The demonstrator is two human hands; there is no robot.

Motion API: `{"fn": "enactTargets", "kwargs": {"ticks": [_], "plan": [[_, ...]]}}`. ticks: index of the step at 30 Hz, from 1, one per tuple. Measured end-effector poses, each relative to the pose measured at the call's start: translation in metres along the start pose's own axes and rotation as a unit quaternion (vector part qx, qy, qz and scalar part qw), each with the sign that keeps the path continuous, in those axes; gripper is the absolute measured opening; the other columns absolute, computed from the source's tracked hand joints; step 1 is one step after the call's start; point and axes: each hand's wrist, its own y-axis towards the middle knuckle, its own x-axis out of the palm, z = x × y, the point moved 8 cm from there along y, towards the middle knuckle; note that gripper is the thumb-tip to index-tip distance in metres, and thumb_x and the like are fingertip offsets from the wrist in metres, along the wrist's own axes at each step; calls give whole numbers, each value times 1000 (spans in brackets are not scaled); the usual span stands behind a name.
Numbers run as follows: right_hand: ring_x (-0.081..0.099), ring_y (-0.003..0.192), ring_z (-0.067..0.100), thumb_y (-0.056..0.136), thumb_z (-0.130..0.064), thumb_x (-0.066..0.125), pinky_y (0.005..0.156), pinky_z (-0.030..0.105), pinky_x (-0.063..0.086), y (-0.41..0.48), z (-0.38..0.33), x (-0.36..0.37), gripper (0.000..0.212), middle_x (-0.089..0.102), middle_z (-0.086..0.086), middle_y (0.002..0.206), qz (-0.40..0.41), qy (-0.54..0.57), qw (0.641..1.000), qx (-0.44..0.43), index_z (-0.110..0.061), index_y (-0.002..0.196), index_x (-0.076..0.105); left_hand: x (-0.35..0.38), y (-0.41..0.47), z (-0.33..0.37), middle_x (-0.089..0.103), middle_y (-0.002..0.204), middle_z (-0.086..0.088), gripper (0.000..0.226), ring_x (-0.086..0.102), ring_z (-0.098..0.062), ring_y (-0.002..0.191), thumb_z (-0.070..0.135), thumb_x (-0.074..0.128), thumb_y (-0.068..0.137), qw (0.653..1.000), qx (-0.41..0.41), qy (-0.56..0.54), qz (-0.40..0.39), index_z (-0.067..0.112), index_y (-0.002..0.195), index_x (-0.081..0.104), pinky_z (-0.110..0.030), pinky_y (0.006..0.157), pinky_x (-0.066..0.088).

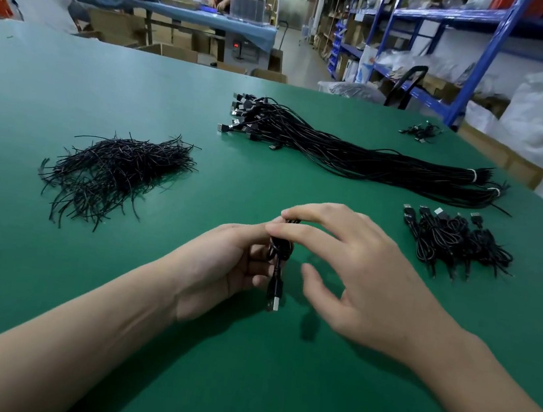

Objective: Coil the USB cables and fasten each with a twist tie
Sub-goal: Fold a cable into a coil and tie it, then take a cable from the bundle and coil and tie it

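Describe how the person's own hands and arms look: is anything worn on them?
The left hand and the right hand are bare, with no gloves or rings in view. The left forearm and the right forearm are uncovered up to the picture's edge, so no sleeve shows. Neither wrist shows a watch, a bracelet or any marking.

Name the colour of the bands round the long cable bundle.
White bands; head view shows them best.

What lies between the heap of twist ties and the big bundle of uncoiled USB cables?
Nothing but bare green table; the head view shows that stretch plainly.
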Motion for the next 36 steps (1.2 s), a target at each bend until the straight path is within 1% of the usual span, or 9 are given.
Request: {"fn": "enactTargets", "kwargs": {"ticks": [5,8,12,14,16,20,22,31,36], "plan": [[60,102,19,92,-25,69,88,38,49,3,5,-6,28,65,-4,108,37,-20,999,4,-21,119,68,1,-2,2,68,79,4,33,55,-9,69,33,51,102,995,44,95,-10,28,85,78,-22,59,39],[61,92,19,92,-30,70,82,41,51,7,10,-10,21,66,-5,96,61,46,996,44,-19,109,69,2,-3,8,68,80,0,43,57,-11,69,41,44,103,988,87,125,-2,12,98,75,-21,54,41],[65,72,4,90,-40,68,67,21,52,8,61,-35,16,69,-13,80,116,97,970,189,-25,95,71,-1,-2,10,68,81,-6,57,58,-16,69,58,36,99,980,102,169,24,14,93,72,-24,52,42],[63,63,-1,90,-40,67,57,16,46,-1,110,-54,11,67,-18,73,136,55,948,283,-30,89,70,-4,-3,11,68,81,-4,48,59,-16,68,55,42,101,975,117,184,39,17,96,71,-24,51,43],[59,62,1,93,-42,63,56,24,44,-19,166,-72,21,64,-15,68,122,-20,915,384,-25,83,71,-7,-4,11,68,78,-3,41,59,-16,65,47,45,104,971,131,192,50,16,98,70,-24,50,44],[60,60,33,96,-41,62,55,28,42,-67,260,-77,47,67,15,68,14,-87,831,549,4,91,76,-4,-2,10,67,75,-2,39,58,-16,62,42,44,105,968,136,203,50,13,98,69,-24,49,44],[58,56,32,95,-42,65,56,31,45,-85,282,-70,50,68,23,70,-43,-100,800,590,7,95,76,-3,-2,9,67,74,-2,39,58,-16,62,41,43,105,967,136,209,46,12,99,68,-24,49,44],[61,55,29,94,-47,65,55,29,46,-93,300,-48,55,61,14,57,-133,-126,779,599,7,93,76,-4,-1,8,67,74,-3,38,58,-16,62,42,45,104,968,140,206,36,16,96,70,-24,49,44],[68,67,31,95,-55,58,67,38,60,-81,301,-64,52,72,15,74,-148,-169,790,571,-8,87,77,-3,0,7,67,76,-3,36,59,-16,63,44,45,104,968,140,206,31,21,93,71,-24,50,45]]}}
